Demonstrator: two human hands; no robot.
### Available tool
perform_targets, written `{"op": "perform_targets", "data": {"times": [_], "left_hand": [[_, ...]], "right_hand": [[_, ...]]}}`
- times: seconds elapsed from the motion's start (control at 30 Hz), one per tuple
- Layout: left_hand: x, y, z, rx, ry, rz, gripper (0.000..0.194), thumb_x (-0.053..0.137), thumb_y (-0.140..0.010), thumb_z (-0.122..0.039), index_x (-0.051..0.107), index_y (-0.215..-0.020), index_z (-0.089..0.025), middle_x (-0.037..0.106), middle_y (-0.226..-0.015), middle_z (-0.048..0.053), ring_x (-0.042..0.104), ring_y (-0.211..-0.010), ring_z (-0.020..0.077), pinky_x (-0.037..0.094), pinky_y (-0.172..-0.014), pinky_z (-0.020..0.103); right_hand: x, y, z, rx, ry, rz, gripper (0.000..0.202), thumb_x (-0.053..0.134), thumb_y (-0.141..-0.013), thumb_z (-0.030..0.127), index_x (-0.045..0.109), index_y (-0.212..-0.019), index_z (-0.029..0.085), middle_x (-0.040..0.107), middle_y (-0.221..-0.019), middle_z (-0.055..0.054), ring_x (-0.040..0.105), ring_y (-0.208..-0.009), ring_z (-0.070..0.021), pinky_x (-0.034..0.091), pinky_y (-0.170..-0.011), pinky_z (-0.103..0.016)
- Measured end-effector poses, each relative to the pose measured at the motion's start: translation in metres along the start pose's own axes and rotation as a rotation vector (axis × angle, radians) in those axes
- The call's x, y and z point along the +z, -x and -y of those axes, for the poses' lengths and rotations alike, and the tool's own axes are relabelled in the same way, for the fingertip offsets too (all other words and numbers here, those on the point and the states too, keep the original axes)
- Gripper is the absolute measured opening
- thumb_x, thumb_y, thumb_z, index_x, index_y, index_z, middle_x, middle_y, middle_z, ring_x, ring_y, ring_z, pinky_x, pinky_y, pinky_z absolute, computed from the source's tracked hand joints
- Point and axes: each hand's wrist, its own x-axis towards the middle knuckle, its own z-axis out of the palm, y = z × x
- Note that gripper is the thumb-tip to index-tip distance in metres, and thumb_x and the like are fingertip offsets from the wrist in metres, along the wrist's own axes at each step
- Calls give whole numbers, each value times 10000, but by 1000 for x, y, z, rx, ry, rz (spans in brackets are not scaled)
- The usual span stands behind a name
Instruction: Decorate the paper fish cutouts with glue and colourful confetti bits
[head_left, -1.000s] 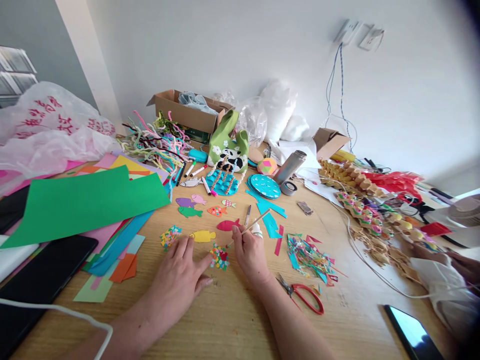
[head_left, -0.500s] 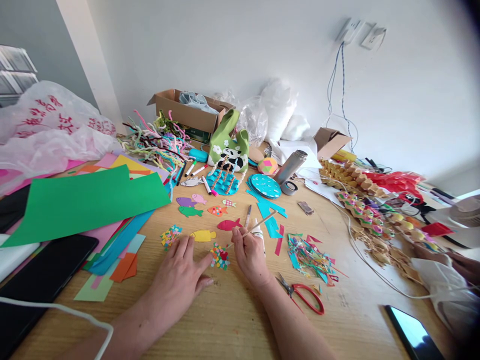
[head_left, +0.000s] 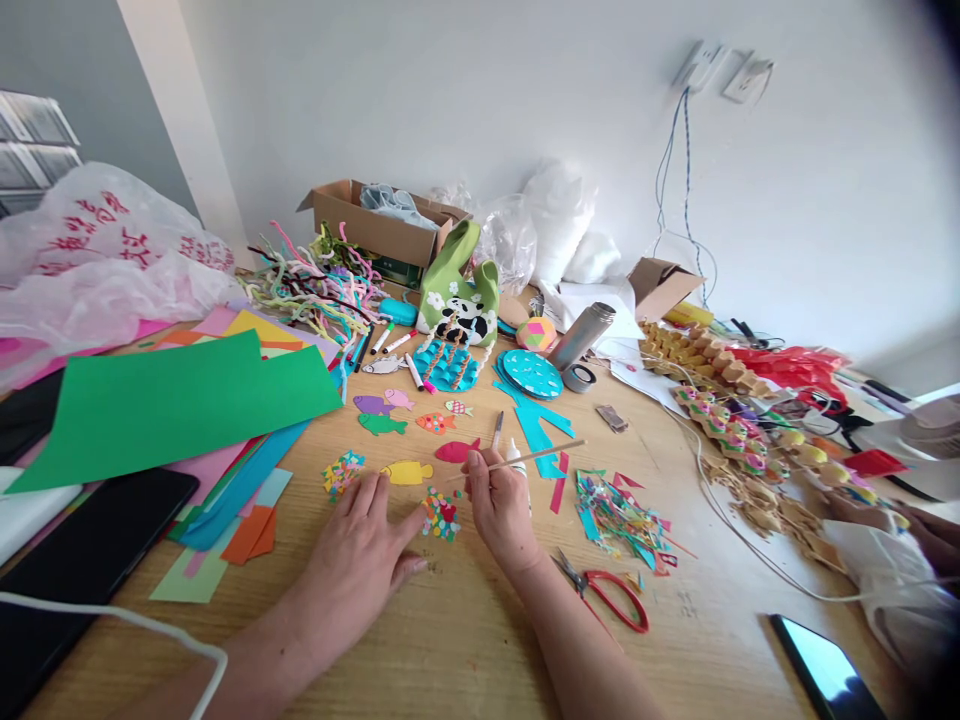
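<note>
My right hand [head_left: 501, 515] pinches a thin wooden stick [head_left: 551, 452], which slants across it. The stick's lower end points left, over the table between the yellow paper fish [head_left: 409, 472] and a heap of coloured paper dots [head_left: 441, 517]. My left hand [head_left: 364, 550] lies with fingers spread, fingertips at the yellow fish's lower edge. Left of it is a pile of small paper bits [head_left: 343, 474]. A red paper fish [head_left: 456, 452] lies just above my right hand, which partly covers a white glue bottle [head_left: 515, 458]. Red-handled scissors [head_left: 619, 600] rest beside my right forearm.
Green card [head_left: 180, 410] tops stacked paper at left. Paper scraps [head_left: 622, 510] lie right of my hand. Behind are several paper fish, blue discs [head_left: 531, 372] and a steel flask [head_left: 583, 335]. A phone [head_left: 825, 665] is front right; another person's hand [head_left: 930, 530] shows at the right edge.
The stick has tipped flatter in my right hand, its upper end moving right and down. My left hand stays in the same place beside the yellow fish.
</note>
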Motion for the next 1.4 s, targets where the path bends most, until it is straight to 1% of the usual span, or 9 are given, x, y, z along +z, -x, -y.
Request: {"op": "perform_targets", "data": {"times": [0.1,0.3,0.67,0.8,0.93,1.1,1.23,1.3,1.4], "left_hand": [[2,0,1,-2,2,-13,417,676,-834,-436,648,-1227,-299,575,-1269,176,467,-1258,396,373,-1047,601],[2,1,0,-16,-9,-13,421,691,-824,-434,644,-1217,-291,567,-1296,164,470,-1258,376,369,-1061,588],[-2,-2,-1,-32,-1,55,441,662,-835,-474,639,-1232,-283,578,-1282,194,485,-1255,400,364,-1056,599],[-2,-2,-1,-28,-10,68,463,644,-845,-488,634,-1251,-265,577,-1286,203,479,-1262,404,367,-1053,605],[-1,-1,0,-23,-7,60,466,640,-853,-479,620,-1272,-275,562,-1322,187,460,-1283,390,366,-1060,597],[3,0,0,-18,-48,29,505,642,-847,-495,596,-1306,-290,554,-1326,183,455,-1289,395,358,-1071,593],[6,-1,1,-7,-83,38,520,629,-849,-516,599,-1311,-280,564,-1312,190,465,-1283,406,375,-1057,597],[7,-1,1,-4,-83,31,506,639,-848,-500,608,-1303,-280,566,-1313,188,463,-1286,404,373,-1057,599],[8,0,2,-4,-58,14,474,666,-838,-470,627,-1275,-292,573,-1304,176,459,-1285,396,369,-1059,597]], "right_hand": [[6,-6,6,7,-27,82,444,305,-1022,437,584,-776,195,595,-608,-17,579,-544,-134,378,-544,-237],[22,-15,12,-24,-11,208,394,313,-1018,424,524,-765,207,621,-631,-31,607,-566,-146,387,-558,-229],[38,-21,14,-63,-5,260,410,291,-1023,424,502,-746,207,613,-628,-33,600,-546,-140,364,-536,-221],[32,-21,17,-43,-55,203,407,311,-1013,431,514,-743,204,596,-609,-27,584,-546,-139,379,-546,-222],[14,-22,21,29,-155,126,443,339,-1003,476,543,-725,197,571,-593,-15,568,-526,-126,398,-544,-220],[-5,-14,22,239,-351,59,533,371,-965,599,548,-673,190,520,-523,8,498,-433,-100,362,-437,-206],[-4,1,24,387,-529,30,560,415,-919,670,550,-684,180,478,-469,33,434,-376,-83,314,-368,-192],[0,7,28,380,-593,54,550,427,-923,658,555,-693,174,478,-473,37,425,-378,-75,315,-368,-184],[3,13,35,299,-623,98,531,407,-962,596,567,-692,168,503,-510,25,448,-415,-70,344,-403,-176]]}}
